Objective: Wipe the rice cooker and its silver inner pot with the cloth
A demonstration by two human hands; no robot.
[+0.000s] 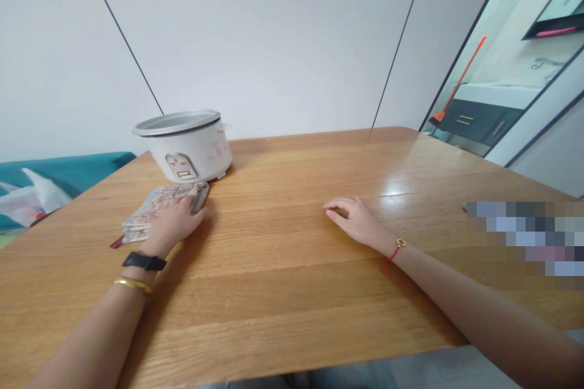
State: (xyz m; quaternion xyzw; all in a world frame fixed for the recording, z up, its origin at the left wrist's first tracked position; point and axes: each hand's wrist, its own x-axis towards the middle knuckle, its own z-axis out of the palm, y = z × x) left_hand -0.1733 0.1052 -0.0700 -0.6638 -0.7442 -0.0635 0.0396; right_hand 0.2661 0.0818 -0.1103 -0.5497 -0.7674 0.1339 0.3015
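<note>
- So, going by the head view, the person's two bare arms are reaching out across a honey-coloured wooden table [292, 304], and both hands are lying palm down.
- The left hand [172, 226] is sitting flat on top of a flat patterned bundle [157, 209], open and not really gripping. It's pressing from above, probably pinning the bundle in place. Can't tell if it's paper or cloth from here, but a small dark red bit [117, 242] is poking out at the near corner.
- That bundle is lying just beside a white rice cooker [187, 157], which is standing upright near the table's far edge with no lid on, so its metal rim is showing. Looks like it's being kept within easy reach of the left hand.
- The right hand [358, 222] is resting open on the bare wood, fingers loosely curled and holding nothing. It's well apart from the cooker, seemingly just waiting there.
- A black watch [143, 261] and a gold bangle [132, 285] are sitting on the left wrist, and a red string bracelet [395, 252] is tied around the right one.
- Off to the left, a white plastic bag [39, 197] is lying against a teal sofa [59, 173]. On the right, a pixelated patch [524, 237] is hiding whatever's on that side of the table, and an orange-handled broom [458, 76] is leaning in the bathroom beyond.
</note>
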